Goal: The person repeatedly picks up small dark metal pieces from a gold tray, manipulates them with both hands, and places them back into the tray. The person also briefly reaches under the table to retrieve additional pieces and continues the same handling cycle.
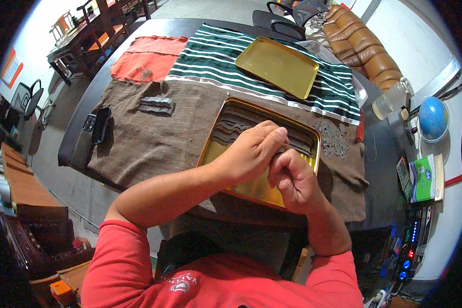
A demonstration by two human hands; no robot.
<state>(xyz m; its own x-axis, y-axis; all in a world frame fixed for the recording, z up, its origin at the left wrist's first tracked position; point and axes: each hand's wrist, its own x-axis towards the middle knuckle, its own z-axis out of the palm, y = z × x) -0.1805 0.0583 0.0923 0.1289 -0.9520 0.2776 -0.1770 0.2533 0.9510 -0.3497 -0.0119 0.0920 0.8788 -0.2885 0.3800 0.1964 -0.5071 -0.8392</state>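
Note:
Above a gold rectangular tin (206,152), my left hand (254,151) and my right hand (293,179) meet with fingers curled. Whatever is pinched between them is hidden; only a small dark bit shows where they touch. Inside the tin's far side lie rows of wavy dark grey pieces (231,126), partly covered by my left hand. A short stack of similar grey pieces (156,106) lies on the brown cloth to the left. Several loose curved grey pieces (332,139) are spread on the cloth right of the tin.
Beneath everything is a brown cloth (133,138) on a dark table. Farther off, a gold lid (280,66) rests on a green striped cloth (205,51), beside a red cloth (149,56). A phone (90,123) lies left; a clear jar (392,100) and a globe (432,119) stand right.

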